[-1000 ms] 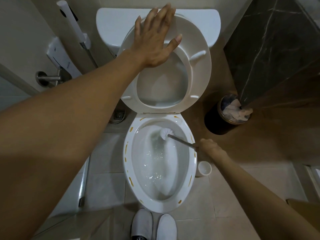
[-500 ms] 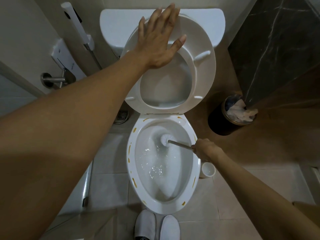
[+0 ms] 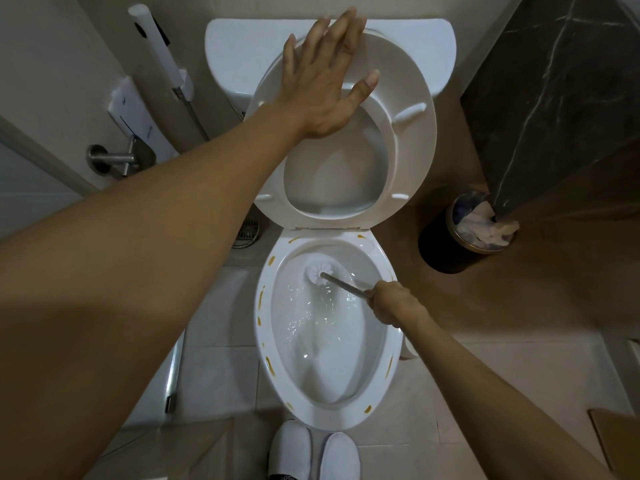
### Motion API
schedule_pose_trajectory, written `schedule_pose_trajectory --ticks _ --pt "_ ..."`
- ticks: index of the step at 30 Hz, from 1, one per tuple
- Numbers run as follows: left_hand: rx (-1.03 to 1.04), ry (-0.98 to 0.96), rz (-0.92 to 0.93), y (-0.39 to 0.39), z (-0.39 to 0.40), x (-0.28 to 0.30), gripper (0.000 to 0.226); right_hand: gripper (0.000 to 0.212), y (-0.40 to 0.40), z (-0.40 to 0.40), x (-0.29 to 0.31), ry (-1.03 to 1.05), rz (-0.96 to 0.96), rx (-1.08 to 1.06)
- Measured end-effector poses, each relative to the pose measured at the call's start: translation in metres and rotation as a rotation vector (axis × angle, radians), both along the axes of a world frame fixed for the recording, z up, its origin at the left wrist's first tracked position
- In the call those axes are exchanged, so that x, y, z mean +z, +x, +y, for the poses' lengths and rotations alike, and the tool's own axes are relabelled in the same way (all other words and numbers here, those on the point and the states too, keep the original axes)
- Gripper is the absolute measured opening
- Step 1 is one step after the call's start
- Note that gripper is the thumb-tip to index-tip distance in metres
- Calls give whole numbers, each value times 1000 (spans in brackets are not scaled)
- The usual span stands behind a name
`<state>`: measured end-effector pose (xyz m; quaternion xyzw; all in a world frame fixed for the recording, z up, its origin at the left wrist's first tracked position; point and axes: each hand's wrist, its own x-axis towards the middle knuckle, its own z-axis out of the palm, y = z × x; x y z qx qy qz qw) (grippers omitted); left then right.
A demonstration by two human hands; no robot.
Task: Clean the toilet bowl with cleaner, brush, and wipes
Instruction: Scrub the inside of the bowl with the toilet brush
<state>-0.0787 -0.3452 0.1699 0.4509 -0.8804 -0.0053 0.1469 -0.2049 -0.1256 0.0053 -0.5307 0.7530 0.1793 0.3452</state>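
Head view: the raised toilet seat is pressed back by the left hand, fingers straight and spread. The toilet brush, inside the toilet bowl, is gripped at its handle by the curled right hand.

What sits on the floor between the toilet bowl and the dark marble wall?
In the head view, a black waste bin with crumpled paper stands between the toilet bowl and the marble wall.
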Motion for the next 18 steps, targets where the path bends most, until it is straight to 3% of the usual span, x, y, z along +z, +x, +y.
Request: schedule_pose_trajectory --ticks 11,18 --pt "0 33 11 -1 2 3 69 29 7 -22 18 46 -67 -19" --pt "1 33 9 -1 2 2 70 28 25 -2 21 166 -26 105"
